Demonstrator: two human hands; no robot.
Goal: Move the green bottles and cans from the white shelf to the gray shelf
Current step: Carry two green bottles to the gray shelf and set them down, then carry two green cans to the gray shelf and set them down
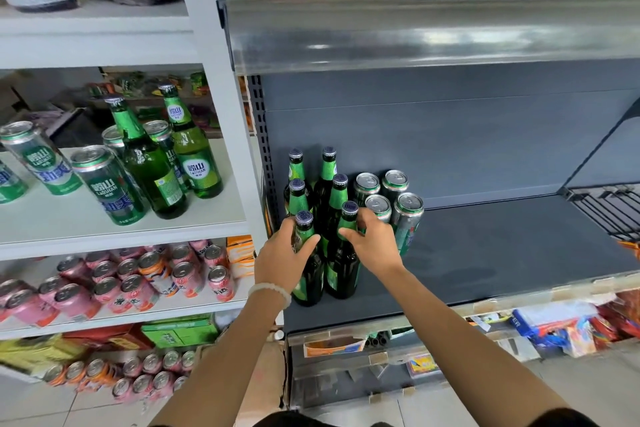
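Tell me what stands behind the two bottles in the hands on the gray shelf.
Behind the two held bottles stand four more green bottles, two rows deep, with four cans to their right. Their lower halves are covered by the front bottles and hands.

Below the beer you see pink cans (pixel 114 282) crowding a lower tier, more cans (pixel 145 376) standing on the tiled floor (pixel 571 378), green cartons (pixel 180 329) between them, and a wire rack (pixel 609 215) at right.

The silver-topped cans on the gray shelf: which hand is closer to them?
Right. The right hand grips a bottle directly beside the cans; the left hand grips another bottle farther left.
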